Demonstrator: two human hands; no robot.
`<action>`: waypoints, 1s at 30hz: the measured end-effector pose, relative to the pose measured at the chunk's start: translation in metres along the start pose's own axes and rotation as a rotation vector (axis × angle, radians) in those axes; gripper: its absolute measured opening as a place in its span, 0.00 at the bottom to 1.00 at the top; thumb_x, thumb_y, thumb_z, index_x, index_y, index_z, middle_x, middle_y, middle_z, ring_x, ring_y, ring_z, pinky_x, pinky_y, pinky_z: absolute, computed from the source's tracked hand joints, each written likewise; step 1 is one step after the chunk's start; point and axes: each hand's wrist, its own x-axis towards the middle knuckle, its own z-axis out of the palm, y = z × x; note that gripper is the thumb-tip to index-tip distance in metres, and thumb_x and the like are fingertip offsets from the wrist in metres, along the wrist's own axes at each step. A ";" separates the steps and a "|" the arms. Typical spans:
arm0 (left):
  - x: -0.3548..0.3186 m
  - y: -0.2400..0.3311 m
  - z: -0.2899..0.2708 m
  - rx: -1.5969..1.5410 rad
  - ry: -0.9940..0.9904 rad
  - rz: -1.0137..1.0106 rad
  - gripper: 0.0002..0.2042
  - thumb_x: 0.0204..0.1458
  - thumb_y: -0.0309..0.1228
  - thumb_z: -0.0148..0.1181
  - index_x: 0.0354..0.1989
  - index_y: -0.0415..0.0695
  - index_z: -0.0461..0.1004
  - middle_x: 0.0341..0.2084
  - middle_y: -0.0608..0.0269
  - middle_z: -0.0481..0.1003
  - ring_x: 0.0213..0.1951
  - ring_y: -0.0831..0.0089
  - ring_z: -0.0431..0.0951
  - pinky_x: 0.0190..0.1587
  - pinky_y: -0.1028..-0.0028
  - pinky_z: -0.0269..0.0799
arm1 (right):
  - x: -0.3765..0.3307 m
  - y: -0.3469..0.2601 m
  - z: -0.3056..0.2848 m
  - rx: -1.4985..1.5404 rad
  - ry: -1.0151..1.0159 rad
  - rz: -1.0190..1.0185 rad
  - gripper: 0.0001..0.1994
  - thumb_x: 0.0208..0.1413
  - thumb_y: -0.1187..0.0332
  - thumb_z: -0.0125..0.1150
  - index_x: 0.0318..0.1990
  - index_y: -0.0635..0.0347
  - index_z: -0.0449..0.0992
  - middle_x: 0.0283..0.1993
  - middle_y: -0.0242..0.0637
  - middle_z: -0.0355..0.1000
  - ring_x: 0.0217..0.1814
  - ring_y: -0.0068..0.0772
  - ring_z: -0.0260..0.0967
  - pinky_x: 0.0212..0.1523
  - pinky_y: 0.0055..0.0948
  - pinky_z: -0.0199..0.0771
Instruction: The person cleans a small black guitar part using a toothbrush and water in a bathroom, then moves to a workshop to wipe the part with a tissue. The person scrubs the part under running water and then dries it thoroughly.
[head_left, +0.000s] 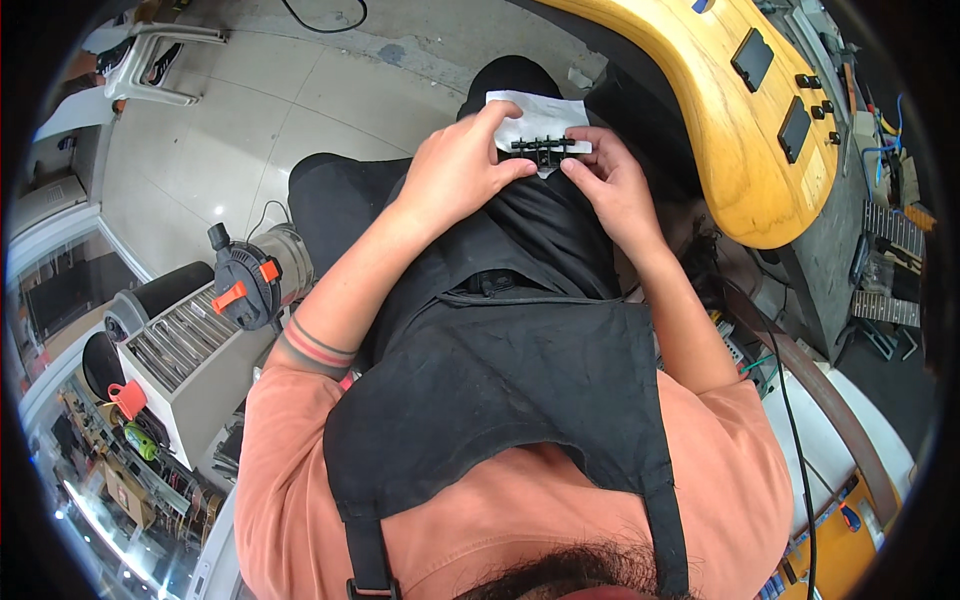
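Observation:
Over my lap, both hands hold a small black part with several parallel bars and knobs, which looks like a bass bridge. A creased white sheet of paper lies behind and under it. My left hand grips the bridge's left end, thumb in front, with the index finger bent over the paper's left edge. At the right end, my right hand pinches the bridge between thumb and fingers, next to the paper's edge. Parts of the fingertips are hidden behind the bridge and paper.
A yellow wooden bass body with dark pickups and knobs rests on the bench at my right. To my left stand a shop vacuum and a box of metal strips. A white plastic stool is far left.

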 end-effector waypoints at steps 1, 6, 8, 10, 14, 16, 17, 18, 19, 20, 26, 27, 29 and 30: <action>0.000 -0.006 0.004 -0.020 0.138 0.214 0.28 0.52 0.36 0.79 0.61 0.48 0.77 0.41 0.60 0.80 0.41 0.58 0.81 0.49 0.61 0.79 | 0.000 -0.006 -0.001 -0.047 -0.009 -0.001 0.20 0.66 0.70 0.70 0.63 0.60 0.78 0.52 0.39 0.79 0.47 0.23 0.75 0.49 0.26 0.75; 0.019 -0.002 -0.007 0.114 -0.011 0.440 0.26 0.51 0.33 0.79 0.59 0.48 0.79 0.47 0.61 0.78 0.56 0.56 0.75 0.63 0.57 0.70 | 0.004 -0.012 -0.009 -0.164 -0.067 -0.093 0.21 0.62 0.70 0.72 0.63 0.57 0.78 0.50 0.36 0.77 0.43 0.22 0.71 0.46 0.26 0.74; 0.027 0.000 -0.006 0.140 -0.078 0.449 0.26 0.50 0.32 0.79 0.59 0.47 0.78 0.48 0.60 0.78 0.56 0.56 0.75 0.62 0.57 0.71 | 0.007 -0.015 -0.015 -0.214 -0.110 -0.075 0.22 0.61 0.70 0.72 0.63 0.56 0.78 0.49 0.35 0.75 0.44 0.22 0.71 0.47 0.26 0.73; 0.032 0.002 -0.003 0.173 -0.084 0.487 0.26 0.50 0.31 0.79 0.58 0.45 0.78 0.47 0.58 0.79 0.56 0.54 0.76 0.62 0.56 0.72 | 0.009 -0.012 -0.017 -0.200 -0.126 -0.045 0.23 0.61 0.70 0.73 0.63 0.55 0.78 0.49 0.35 0.74 0.46 0.22 0.70 0.48 0.26 0.73; 0.041 0.005 0.000 0.207 -0.117 0.521 0.25 0.49 0.28 0.79 0.56 0.43 0.78 0.45 0.56 0.79 0.54 0.51 0.78 0.59 0.54 0.74 | 0.010 -0.011 -0.016 -0.134 -0.134 -0.061 0.24 0.60 0.70 0.73 0.63 0.54 0.77 0.48 0.34 0.74 0.47 0.23 0.70 0.50 0.27 0.74; 0.042 0.006 0.000 0.161 -0.143 0.494 0.25 0.49 0.27 0.78 0.56 0.43 0.77 0.45 0.55 0.79 0.53 0.50 0.79 0.57 0.54 0.75 | 0.009 -0.018 -0.015 -0.158 -0.124 -0.026 0.24 0.59 0.71 0.73 0.63 0.55 0.77 0.48 0.34 0.74 0.47 0.23 0.71 0.50 0.27 0.74; 0.042 0.006 0.000 0.138 -0.156 0.479 0.25 0.49 0.26 0.78 0.56 0.43 0.76 0.44 0.54 0.79 0.52 0.50 0.79 0.57 0.54 0.76 | 0.009 -0.018 -0.015 -0.169 -0.120 -0.008 0.24 0.59 0.71 0.73 0.63 0.55 0.77 0.48 0.34 0.74 0.46 0.23 0.72 0.50 0.27 0.74; 0.043 0.007 0.000 0.131 -0.161 0.473 0.25 0.49 0.26 0.78 0.56 0.43 0.76 0.44 0.54 0.79 0.52 0.50 0.79 0.56 0.54 0.76 | 0.008 -0.017 -0.015 -0.165 -0.123 -0.023 0.23 0.60 0.72 0.72 0.63 0.56 0.76 0.51 0.33 0.75 0.48 0.23 0.71 0.51 0.26 0.73; 0.043 0.007 0.001 0.125 -0.166 0.467 0.25 0.49 0.26 0.79 0.56 0.43 0.76 0.44 0.54 0.79 0.52 0.50 0.80 0.56 0.54 0.76 | 0.009 -0.014 -0.016 -0.160 -0.127 -0.039 0.23 0.61 0.73 0.72 0.63 0.58 0.76 0.54 0.32 0.77 0.49 0.22 0.71 0.51 0.24 0.72; 0.044 0.007 0.001 0.119 -0.170 0.460 0.26 0.48 0.25 0.79 0.56 0.43 0.75 0.43 0.54 0.79 0.52 0.50 0.80 0.55 0.54 0.76 | 0.010 -0.012 -0.017 -0.156 -0.132 -0.054 0.22 0.62 0.74 0.71 0.63 0.60 0.76 0.57 0.31 0.78 0.51 0.21 0.71 0.52 0.23 0.71; 0.045 0.012 0.004 0.083 -0.171 0.446 0.26 0.49 0.25 0.79 0.57 0.47 0.76 0.41 0.54 0.78 0.48 0.52 0.79 0.53 0.55 0.77 | 0.017 0.009 -0.018 0.052 0.004 -0.163 0.13 0.69 0.71 0.67 0.58 0.58 0.79 0.51 0.35 0.80 0.52 0.27 0.78 0.55 0.31 0.77; 0.045 0.013 0.004 0.090 -0.170 0.444 0.26 0.48 0.25 0.79 0.58 0.48 0.77 0.41 0.55 0.78 0.48 0.52 0.79 0.52 0.55 0.77 | 0.018 0.012 -0.017 0.051 0.015 -0.165 0.12 0.69 0.71 0.66 0.57 0.59 0.79 0.50 0.35 0.80 0.52 0.27 0.79 0.56 0.31 0.77; 0.045 0.014 0.005 0.110 -0.163 0.456 0.26 0.49 0.26 0.78 0.57 0.48 0.77 0.41 0.55 0.77 0.48 0.52 0.79 0.52 0.55 0.76 | 0.019 0.016 -0.015 0.049 0.038 -0.170 0.10 0.70 0.71 0.65 0.55 0.60 0.79 0.49 0.36 0.81 0.53 0.28 0.79 0.57 0.31 0.77; 0.045 0.014 0.005 0.120 -0.158 0.460 0.25 0.49 0.26 0.78 0.57 0.48 0.77 0.41 0.56 0.77 0.48 0.52 0.79 0.52 0.55 0.76 | 0.019 0.015 -0.015 0.010 0.044 -0.162 0.10 0.70 0.70 0.65 0.55 0.60 0.78 0.48 0.36 0.81 0.52 0.29 0.80 0.57 0.31 0.77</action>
